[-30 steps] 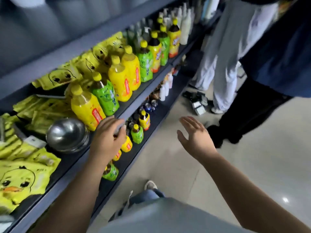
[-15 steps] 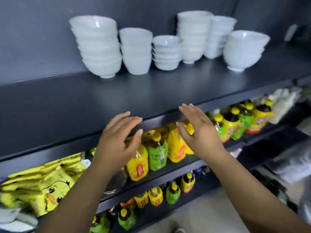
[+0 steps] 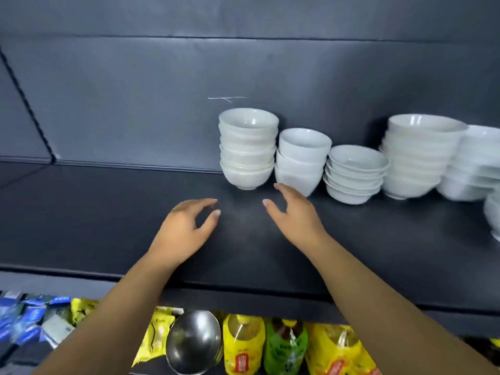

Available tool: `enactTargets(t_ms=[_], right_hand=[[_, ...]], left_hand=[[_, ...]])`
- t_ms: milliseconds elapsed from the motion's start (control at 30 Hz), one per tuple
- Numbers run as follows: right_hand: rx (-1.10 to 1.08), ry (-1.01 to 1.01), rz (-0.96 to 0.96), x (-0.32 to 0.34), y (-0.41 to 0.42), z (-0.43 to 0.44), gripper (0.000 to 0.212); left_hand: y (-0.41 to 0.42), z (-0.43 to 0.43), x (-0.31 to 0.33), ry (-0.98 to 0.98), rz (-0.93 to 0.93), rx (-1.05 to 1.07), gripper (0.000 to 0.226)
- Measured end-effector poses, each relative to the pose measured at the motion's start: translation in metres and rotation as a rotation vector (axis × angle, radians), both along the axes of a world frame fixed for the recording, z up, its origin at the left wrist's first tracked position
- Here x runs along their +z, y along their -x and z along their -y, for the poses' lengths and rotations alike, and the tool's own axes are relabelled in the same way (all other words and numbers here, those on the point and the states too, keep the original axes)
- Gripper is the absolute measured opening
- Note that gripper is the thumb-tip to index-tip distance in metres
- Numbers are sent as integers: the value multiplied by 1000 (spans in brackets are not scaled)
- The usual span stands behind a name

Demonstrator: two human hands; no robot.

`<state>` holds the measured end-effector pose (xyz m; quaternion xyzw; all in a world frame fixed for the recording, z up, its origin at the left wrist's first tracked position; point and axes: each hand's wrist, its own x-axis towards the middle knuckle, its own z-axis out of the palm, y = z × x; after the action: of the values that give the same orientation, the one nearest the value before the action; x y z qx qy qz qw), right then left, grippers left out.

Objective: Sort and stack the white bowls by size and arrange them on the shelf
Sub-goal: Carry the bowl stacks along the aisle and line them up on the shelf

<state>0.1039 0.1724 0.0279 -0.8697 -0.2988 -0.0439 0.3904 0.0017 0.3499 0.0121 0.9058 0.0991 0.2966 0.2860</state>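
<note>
Here, glossy white bowls (image 3: 248, 148) in uneven stacks.

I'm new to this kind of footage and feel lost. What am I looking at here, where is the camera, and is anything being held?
There is no machine: a person works bare-handed, filmed by one camera worn on the head. The left hand and right hand reach over a dark shelf, both open, holding nothing. Behind them stand stacks of white bowls of differing sizes. Below sit a metal bowl and yellow and green bottles.
</note>
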Motion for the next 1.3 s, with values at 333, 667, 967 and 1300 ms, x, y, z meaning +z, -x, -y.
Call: enactTargets(t_ms=[333,667,967,1300], right_hand=[[-166,-418,-363,-10,-59,-86,53],[-125,-626,-402,-19,-61,-102,81],[-35,-680,-519,-13,-35,-98,65],[-107,-578,-505,-14,-8,-89,72]], left_hand=[[-99,-53,5,505,-101,-104,40],[-154,-59,2,794,-83,-530,74],[-134,-62,-3,855,-21,-549,89],[-92,-77,-3,781,-80,-517,98]])
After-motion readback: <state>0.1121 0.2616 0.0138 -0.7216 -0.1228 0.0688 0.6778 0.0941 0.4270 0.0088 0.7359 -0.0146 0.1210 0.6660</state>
